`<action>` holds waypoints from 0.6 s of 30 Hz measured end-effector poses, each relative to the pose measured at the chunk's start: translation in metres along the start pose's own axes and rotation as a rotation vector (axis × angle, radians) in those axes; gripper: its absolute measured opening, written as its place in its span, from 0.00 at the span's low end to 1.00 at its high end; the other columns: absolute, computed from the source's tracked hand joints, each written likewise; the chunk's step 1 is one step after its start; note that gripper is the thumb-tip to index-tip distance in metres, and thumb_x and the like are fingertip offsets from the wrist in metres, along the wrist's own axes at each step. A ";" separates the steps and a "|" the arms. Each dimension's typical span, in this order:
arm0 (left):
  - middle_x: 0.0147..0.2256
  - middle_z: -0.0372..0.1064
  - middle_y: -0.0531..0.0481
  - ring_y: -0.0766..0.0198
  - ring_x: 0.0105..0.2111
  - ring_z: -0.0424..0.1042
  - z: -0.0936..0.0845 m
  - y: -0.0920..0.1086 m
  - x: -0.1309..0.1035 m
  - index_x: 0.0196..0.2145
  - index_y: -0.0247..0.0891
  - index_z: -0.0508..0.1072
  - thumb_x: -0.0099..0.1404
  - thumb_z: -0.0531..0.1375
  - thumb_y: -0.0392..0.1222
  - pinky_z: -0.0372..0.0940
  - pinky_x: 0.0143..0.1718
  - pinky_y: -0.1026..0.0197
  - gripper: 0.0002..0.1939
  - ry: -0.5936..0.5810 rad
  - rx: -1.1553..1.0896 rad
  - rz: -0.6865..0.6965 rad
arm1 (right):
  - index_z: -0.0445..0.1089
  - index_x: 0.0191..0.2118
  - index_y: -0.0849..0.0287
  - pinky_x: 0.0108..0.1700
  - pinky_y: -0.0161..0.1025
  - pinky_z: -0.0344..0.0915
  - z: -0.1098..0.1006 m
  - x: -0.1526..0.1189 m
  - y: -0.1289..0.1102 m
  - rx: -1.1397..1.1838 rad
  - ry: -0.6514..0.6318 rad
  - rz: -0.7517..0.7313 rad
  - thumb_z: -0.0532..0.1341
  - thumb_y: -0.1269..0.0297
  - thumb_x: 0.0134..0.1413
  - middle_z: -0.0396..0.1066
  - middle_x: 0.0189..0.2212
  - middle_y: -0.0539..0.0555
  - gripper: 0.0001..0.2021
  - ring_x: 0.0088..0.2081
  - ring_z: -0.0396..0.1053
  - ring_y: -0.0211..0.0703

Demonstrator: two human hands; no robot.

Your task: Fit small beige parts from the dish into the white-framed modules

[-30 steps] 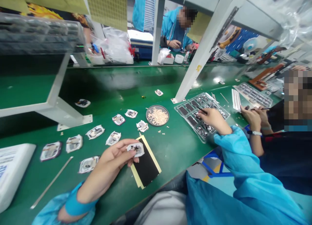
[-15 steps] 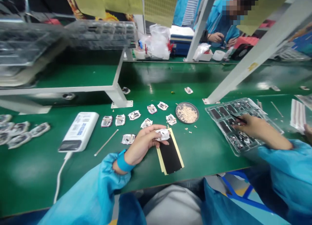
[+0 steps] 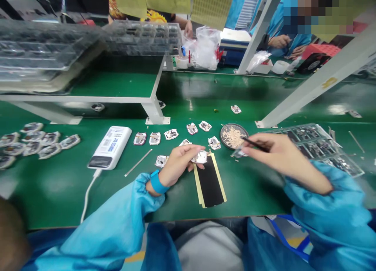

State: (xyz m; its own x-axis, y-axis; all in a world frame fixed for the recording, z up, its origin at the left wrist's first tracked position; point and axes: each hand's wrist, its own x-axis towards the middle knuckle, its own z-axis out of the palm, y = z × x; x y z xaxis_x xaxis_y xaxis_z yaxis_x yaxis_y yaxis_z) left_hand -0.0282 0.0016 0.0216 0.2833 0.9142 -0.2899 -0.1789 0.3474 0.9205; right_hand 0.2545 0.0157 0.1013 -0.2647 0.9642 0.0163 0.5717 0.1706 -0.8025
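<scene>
My left hand point(image 3: 178, 163) is closed on a small white watch case point(image 3: 199, 157), its open inside facing up. Below it lies a black strip sheet point(image 3: 210, 181) on yellow backing. My right hand point(image 3: 279, 157) grips slim black tweezers point(image 3: 255, 143). A small clear-looking piece point(image 3: 240, 152) sits at its fingertips, too blurred to identify. Just beyond that hand is a round dark dish point(image 3: 221, 137) of tiny cream-coloured pieces. Several similar watch cases point(image 3: 171, 134) are spread across the green bench behind my left hand.
A clear tray point(image 3: 349, 167) of small parts lies at right. A white power bank point(image 3: 110, 147) with a cable and a thin strip point(image 3: 138, 163) lie left. More cases point(image 3: 32, 147) cluster far left. A shelf point(image 3: 117, 98) and slanted post point(image 3: 311, 75) frame the bench. Co-workers sit opposite.
My right hand has moved left from the parts tray to beside the dish, with a small piece now at its fingertips. My left hand still holds the watch case. The view has shifted left.
</scene>
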 end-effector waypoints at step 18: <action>0.55 0.71 0.40 0.58 0.47 0.75 0.006 -0.013 -0.003 0.62 0.39 0.69 0.63 0.64 0.31 0.70 0.46 0.58 0.30 -0.119 0.169 0.317 | 0.73 0.29 0.59 0.34 0.36 0.65 0.106 0.019 0.024 0.494 -0.115 0.097 0.67 0.53 0.57 0.73 0.23 0.50 0.14 0.27 0.69 0.38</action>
State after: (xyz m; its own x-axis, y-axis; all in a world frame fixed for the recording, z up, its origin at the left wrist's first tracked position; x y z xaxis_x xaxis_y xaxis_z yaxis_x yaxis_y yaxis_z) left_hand -0.0209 -0.0066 0.0124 0.3484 0.9365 0.0394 -0.1202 0.0030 0.9927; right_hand 0.1811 0.0162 0.0196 -0.3282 0.9376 -0.1151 0.1698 -0.0613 -0.9836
